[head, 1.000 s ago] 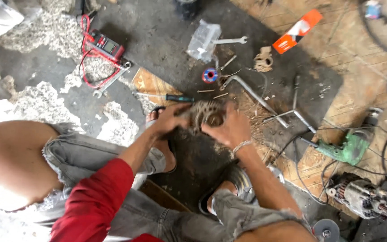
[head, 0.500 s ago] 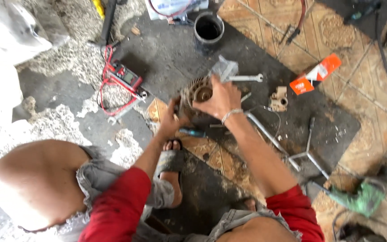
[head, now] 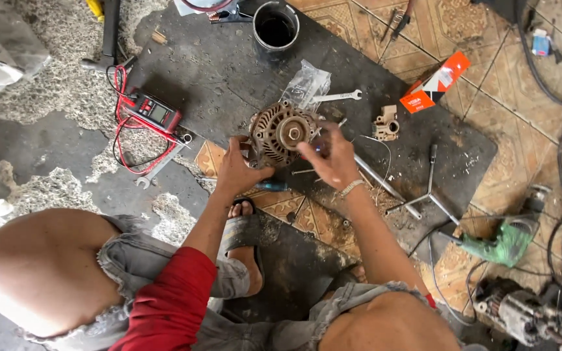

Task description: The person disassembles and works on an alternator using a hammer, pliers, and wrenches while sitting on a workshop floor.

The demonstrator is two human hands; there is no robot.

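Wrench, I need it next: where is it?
Head view, upper middle: the wrench lies on the dark mat, beside the plastic bag, above the alternator.

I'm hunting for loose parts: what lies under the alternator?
The alternator rests on a dark mat, steadied by the left hand; a clear plastic bag lies behind. Beneath it is hidden.

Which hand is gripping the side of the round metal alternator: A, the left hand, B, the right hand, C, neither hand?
A: the left hand clasps the alternator at its side, while the right hand only brings its fingertips to the front.
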